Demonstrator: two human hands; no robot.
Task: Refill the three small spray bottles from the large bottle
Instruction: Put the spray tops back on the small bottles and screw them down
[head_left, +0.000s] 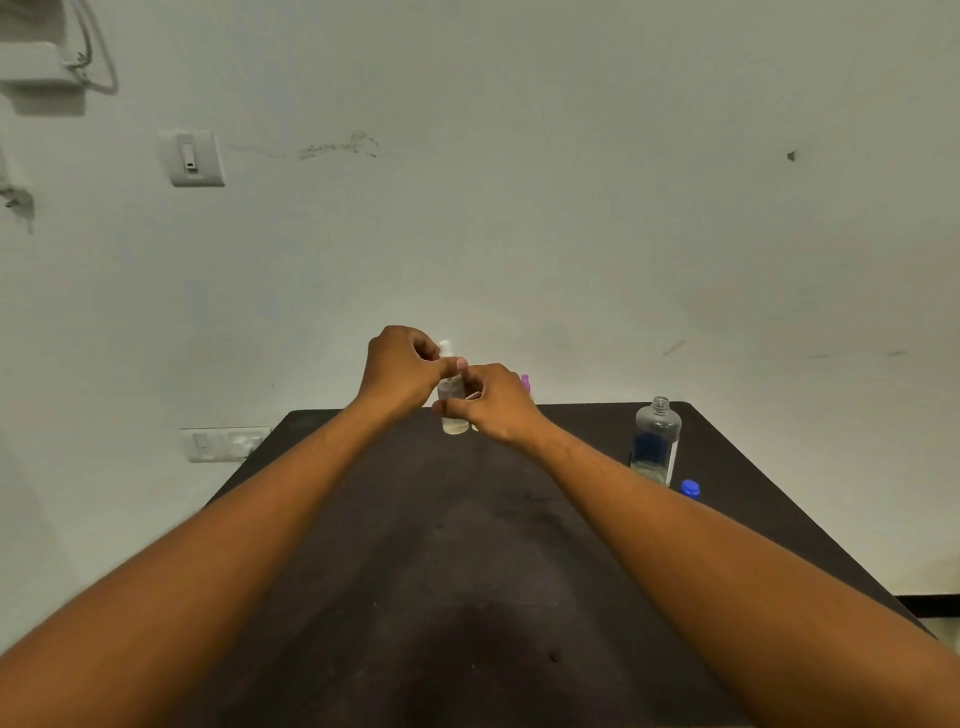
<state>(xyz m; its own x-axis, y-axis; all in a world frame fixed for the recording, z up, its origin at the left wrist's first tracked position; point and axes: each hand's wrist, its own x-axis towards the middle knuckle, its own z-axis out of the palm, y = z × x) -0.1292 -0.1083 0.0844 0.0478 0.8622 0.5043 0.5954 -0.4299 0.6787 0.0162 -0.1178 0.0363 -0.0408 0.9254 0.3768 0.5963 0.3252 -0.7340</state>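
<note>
- Dark table (467, 597) fills the near field; both bare forearms run over it toward the far edge.
- Blue cap (690, 488) lies on the table at right, just beside the base of the large bottle, partly cut off by the right forearm.
- Large bottle (655, 441) stands upright on the table's right side, neck open with threads showing, blue label on its body, a low band of liquid at the bottom. Well apart from both hands.
- Right hand (493, 402) holds the small spray bottle (452, 402) by its body: thumb across the lower front, fingers curled round the far side.
- Small spray bottle is upright, clear, with a shallow layer of yellowish liquid at the bottom; it sits at or just above the table near the far edge, centre. Can't tell if the base touches the table.
- Left hand (402, 366) is above it, fingers curled in, pinching the white spray top (445, 349) at the bottle's neck.
- Behind the right hand, a purple spray top (525, 382) pokes out, probably another small bottle; its body is hidden.
- Far: pale wall (519, 208), a switch plate (192, 158) upper left, a socket panel (226, 443) low by the table's left corner.
</note>
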